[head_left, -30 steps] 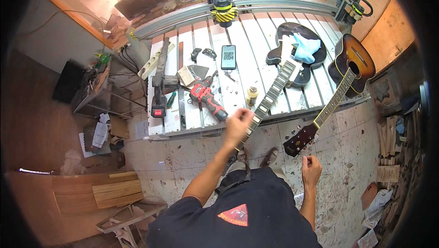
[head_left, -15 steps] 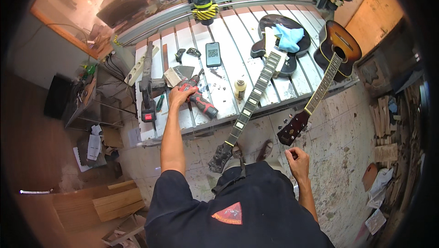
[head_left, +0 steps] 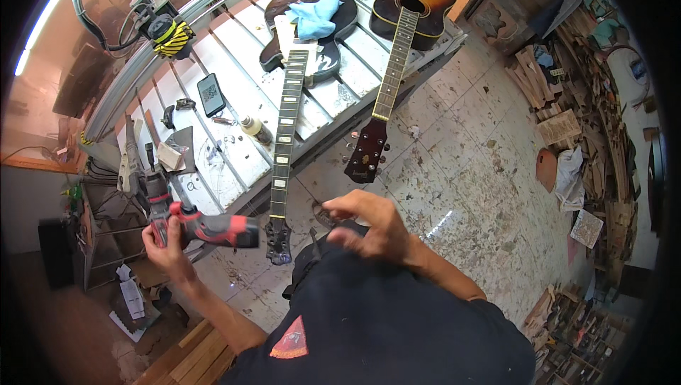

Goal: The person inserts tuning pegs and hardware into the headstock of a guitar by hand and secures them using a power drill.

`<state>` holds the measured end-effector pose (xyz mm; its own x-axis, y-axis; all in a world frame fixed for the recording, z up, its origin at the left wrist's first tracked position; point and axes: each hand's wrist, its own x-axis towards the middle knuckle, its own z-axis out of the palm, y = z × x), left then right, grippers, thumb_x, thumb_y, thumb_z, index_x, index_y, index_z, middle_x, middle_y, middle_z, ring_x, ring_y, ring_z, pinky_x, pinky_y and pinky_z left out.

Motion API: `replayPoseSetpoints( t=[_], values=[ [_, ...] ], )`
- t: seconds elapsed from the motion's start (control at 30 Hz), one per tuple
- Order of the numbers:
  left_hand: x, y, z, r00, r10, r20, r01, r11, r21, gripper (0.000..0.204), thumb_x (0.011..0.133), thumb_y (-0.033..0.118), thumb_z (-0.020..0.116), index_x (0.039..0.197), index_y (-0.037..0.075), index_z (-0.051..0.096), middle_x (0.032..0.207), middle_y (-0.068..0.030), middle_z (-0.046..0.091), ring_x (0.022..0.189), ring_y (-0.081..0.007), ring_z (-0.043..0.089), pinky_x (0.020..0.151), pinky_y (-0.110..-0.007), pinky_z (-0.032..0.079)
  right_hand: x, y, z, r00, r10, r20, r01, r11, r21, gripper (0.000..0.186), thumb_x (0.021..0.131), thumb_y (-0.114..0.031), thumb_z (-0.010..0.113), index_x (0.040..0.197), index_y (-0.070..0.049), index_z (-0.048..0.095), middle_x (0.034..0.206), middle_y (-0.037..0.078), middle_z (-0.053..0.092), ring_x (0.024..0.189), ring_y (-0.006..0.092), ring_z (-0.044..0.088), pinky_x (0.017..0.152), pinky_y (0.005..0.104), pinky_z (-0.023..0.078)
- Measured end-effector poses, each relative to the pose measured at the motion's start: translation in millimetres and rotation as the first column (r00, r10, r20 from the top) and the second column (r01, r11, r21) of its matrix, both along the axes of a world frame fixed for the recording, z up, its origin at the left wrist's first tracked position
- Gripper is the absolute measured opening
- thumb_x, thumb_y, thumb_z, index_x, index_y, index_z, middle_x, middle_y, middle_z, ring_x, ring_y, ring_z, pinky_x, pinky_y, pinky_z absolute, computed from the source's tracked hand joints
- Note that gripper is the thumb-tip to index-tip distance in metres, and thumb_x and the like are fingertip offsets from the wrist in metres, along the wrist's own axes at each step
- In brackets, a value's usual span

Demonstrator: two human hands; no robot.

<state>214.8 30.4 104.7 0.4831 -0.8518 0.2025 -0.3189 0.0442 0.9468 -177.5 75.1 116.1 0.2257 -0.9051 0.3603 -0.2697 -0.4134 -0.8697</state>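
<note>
My left hand (head_left: 164, 242) grips a red and black cordless drill (head_left: 193, 220), held off the left end of the white slatted workbench (head_left: 234, 87). My right hand (head_left: 372, 223) hovers in front of my chest with fingers curled and nothing in it. A dark electric guitar (head_left: 287, 122) lies on the bench with its headstock hanging over the edge near both hands; a light blue cloth (head_left: 313, 19) rests on its body. A sunburst acoustic guitar (head_left: 401, 16) lies to its right, its headstock also overhanging.
On the bench lie a phone (head_left: 211, 94), a small bottle (head_left: 254, 128) and other tools at the left end. A yellow-black machine head (head_left: 170, 34) sits on the rail behind. Wood scraps (head_left: 560, 129) crowd the right; planks (head_left: 198, 356) lie on the speckled floor at lower left.
My left hand let go of the electric guitar's neck, reached to the bench, and has lifted the drill off it. My right hand rose to chest height.
</note>
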Motion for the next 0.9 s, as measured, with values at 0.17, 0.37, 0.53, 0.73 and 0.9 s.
replayPoseSetpoints(
  t=[0.17, 0.37, 0.53, 0.73, 0.9],
  values=[
    [-144.2, 38.7, 41.3, 0.978, -0.131, 0.160, 0.139, 0.989, -0.045, 0.052, 0.077, 0.022, 0.091, 0.110, 0.001, 0.057, 0.095, -0.0067, 0.065, 0.084, -0.0165, 0.064, 0.076, -0.031, 0.054, 19.6, 1.0, 44.3, 0.937, 0.083, -0.339, -0.152, 0.972, -0.182, 0.075, 0.088, -0.021, 0.076, 0.145, 0.012, 0.040, 0.136, 0.030, 0.054, 0.113, 0.0406, 0.063, 0.095, 0.0447, 0.055],
    [-268.7, 43.3, 50.6, 0.882, -0.437, 0.180, 0.402, 0.894, 0.199, 0.069, 0.070, 0.037, 0.092, 0.116, 0.000, 0.057, 0.097, -0.0165, 0.066, 0.084, -0.0284, 0.070, 0.075, -0.038, 0.056, -15.1, 16.1, -7.9, 0.895, -0.290, -0.339, 0.299, 0.954, -0.026, 0.090, 0.085, -0.008, 0.072, 0.154, 0.014, 0.018, 0.139, 0.035, 0.049, 0.116, 0.0455, 0.061, 0.094, 0.0432, 0.055],
    [-296.4, 43.2, 14.2, 0.566, -0.794, -0.220, 0.809, 0.587, -0.036, 0.052, 0.085, 0.032, 0.080, 0.118, -0.003, 0.059, 0.095, -0.0123, 0.068, 0.085, -0.0239, 0.069, 0.080, -0.033, 0.055, -102.8, 38.9, -19.3, 0.921, -0.291, -0.260, 0.320, 0.945, 0.073, 0.090, 0.077, -0.011, 0.079, 0.152, 0.008, 0.033, 0.123, 0.026, 0.065, 0.104, 0.0385, 0.070, 0.087, 0.0409, 0.058],
    [-270.8, -5.2, -163.1, 0.687, -0.178, -0.705, 0.567, 0.737, 0.367, 0.030, 0.097, 0.021, 0.064, 0.121, 0.005, 0.057, 0.114, -0.0087, 0.064, 0.107, -0.0209, 0.063, 0.092, -0.036, 0.052, -137.7, 92.4, -3.4, 0.873, -0.344, -0.345, 0.474, 0.765, 0.436, 0.070, 0.075, -0.008, 0.077, 0.140, 0.003, 0.052, 0.093, 0.019, 0.074, 0.083, 0.0328, 0.074, 0.078, 0.0360, 0.058],
    [-276.6, -23.5, -217.0, 0.168, 0.117, -0.979, 0.910, 0.364, 0.200, 0.040, 0.085, 0.004, 0.067, 0.124, 0.006, 0.057, 0.128, -0.0104, 0.064, 0.125, -0.0279, 0.060, 0.107, -0.042, 0.046, -118.3, 119.3, -23.1, 0.811, -0.525, -0.257, 0.528, 0.470, 0.707, 0.029, 0.074, -0.011, 0.079, 0.098, 0.004, 0.071, 0.069, 0.012, 0.070, 0.063, 0.0178, 0.069, 0.062, 0.0327, 0.053]
  ],
)
